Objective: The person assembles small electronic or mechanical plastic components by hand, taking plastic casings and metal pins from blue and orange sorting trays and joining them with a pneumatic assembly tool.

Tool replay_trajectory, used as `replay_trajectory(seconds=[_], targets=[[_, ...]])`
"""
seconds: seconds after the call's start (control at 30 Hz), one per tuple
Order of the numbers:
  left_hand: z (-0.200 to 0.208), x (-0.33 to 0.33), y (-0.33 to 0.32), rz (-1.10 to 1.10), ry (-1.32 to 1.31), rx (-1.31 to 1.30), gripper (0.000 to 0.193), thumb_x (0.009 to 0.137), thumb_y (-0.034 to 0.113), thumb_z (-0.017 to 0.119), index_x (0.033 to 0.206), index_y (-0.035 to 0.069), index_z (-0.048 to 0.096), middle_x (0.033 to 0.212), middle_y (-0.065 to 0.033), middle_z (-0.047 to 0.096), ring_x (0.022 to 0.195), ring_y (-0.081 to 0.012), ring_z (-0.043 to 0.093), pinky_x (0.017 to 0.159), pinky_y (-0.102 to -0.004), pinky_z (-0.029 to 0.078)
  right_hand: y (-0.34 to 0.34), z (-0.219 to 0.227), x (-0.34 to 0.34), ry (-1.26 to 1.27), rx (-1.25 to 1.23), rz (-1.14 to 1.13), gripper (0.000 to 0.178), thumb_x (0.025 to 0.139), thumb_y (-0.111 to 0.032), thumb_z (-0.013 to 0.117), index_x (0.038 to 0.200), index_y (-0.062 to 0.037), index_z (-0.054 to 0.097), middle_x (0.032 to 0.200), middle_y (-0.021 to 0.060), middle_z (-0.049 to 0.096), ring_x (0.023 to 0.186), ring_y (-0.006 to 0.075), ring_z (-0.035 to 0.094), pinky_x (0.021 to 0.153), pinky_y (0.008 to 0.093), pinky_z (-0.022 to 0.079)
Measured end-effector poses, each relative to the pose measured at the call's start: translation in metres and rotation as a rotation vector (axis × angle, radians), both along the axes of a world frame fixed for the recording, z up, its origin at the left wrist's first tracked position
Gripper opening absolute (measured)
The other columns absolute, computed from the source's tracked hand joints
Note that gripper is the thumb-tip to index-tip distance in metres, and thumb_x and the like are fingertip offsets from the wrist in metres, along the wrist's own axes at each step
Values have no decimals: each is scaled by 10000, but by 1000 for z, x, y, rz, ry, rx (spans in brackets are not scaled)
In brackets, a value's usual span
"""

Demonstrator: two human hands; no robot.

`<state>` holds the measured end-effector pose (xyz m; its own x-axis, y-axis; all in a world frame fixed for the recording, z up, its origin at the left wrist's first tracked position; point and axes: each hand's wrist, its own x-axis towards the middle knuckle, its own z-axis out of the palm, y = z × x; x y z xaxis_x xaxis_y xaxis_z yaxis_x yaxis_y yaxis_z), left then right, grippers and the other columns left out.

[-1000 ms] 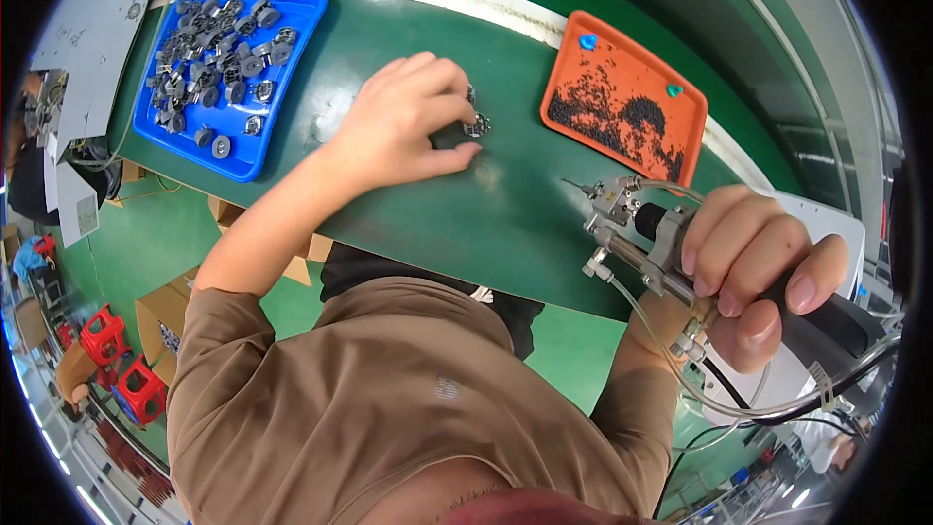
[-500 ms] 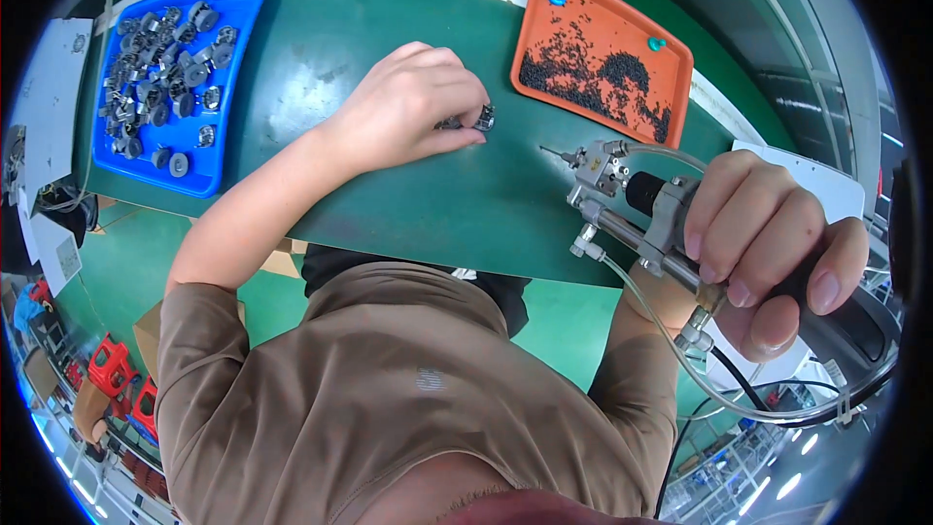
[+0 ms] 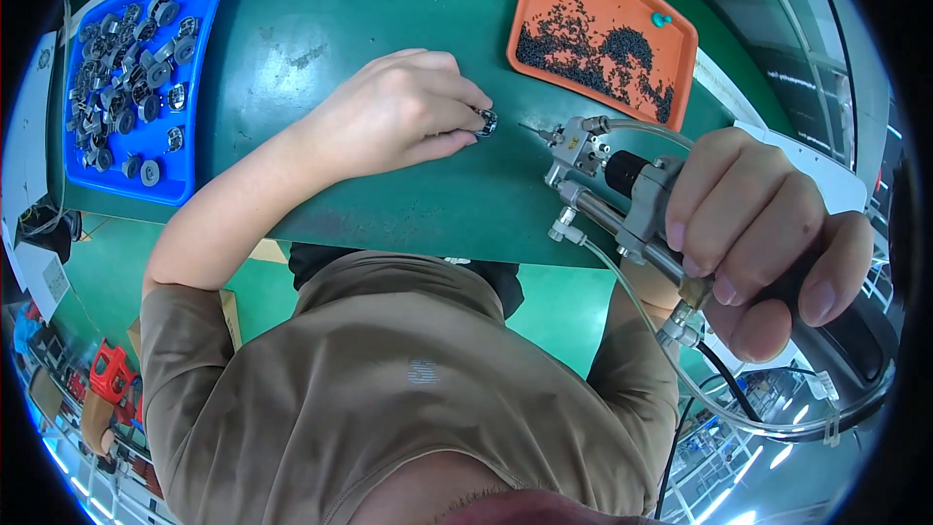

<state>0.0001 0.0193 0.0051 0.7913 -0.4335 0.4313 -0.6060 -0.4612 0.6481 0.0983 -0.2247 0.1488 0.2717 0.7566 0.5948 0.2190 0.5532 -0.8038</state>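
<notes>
Over the green table (image 3: pixel 389 0), my left hand (image 3: pixel 413 115) pinches a small dark, metallic round part (image 3: pixel 487 122) between thumb and fingers; most of it is hidden by the fingers. My right hand (image 3: pixel 763 233) is wrapped round the black handle of a metal dispensing gun (image 3: pixel 622 190) with hoses. The gun's thin needle tip (image 3: pixel 535 129) points left at the part, a short gap away from it. A blue tray (image 3: pixel 209 49) at the left holds many grey wheel-like parts with metal brackets (image 3: pixel 121 87).
An orange tray (image 3: pixel 515 15) at the far right holds a scatter of tiny black pieces (image 3: pixel 583 58) and two small blue-green plugs (image 3: pixel 661 19). A clear hose (image 3: pixel 671 360) and black cable loop below the gun. Red stools (image 3: pixel 112 369) stand on the floor at the lower left.
The gun has moved left, bringing its needle nearer to the part in my left hand. The view has shifted slightly, so both trays sit a little differently in the picture.
</notes>
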Motion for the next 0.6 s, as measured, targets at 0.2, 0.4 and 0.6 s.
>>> replay_trajectory(seconds=[0.2, 0.4, 0.6], targets=[[0, -4, -5, 17, 10, 8, 152, 757, 72, 805, 901, 27, 786, 1065, -62, 756, 871, -251, 663, 776, -396, 560, 6, -7, 1, 0, 1, 37, 287, 987, -273, 741, 1191, -198, 554, 815, -32, 619, 653, 104, 603, 614, 258, 504], [2, -8, -10, 74, -7, 56, 146, 755, 100, 814, 894, 60, 792, 1072, -29, 745, 919, -219, 641, 789, -374, 522, 8, -12, 0, 15, 14, 55, 286, 987, -284, 738, 1189, -198, 554, 813, -29, 614, 654, 107, 597, 613, 263, 498], [0, -11, -8, 91, -22, 70, 147, 760, 118, 817, 897, 72, 792, 1072, -15, 744, 931, -206, 636, 794, -363, 508, 11, -14, -3, 24, -26, 34, 281, 993, -285, 727, 1195, -200, 553, 798, -32, 598, 641, 108, 579, 609, 273, 484]])
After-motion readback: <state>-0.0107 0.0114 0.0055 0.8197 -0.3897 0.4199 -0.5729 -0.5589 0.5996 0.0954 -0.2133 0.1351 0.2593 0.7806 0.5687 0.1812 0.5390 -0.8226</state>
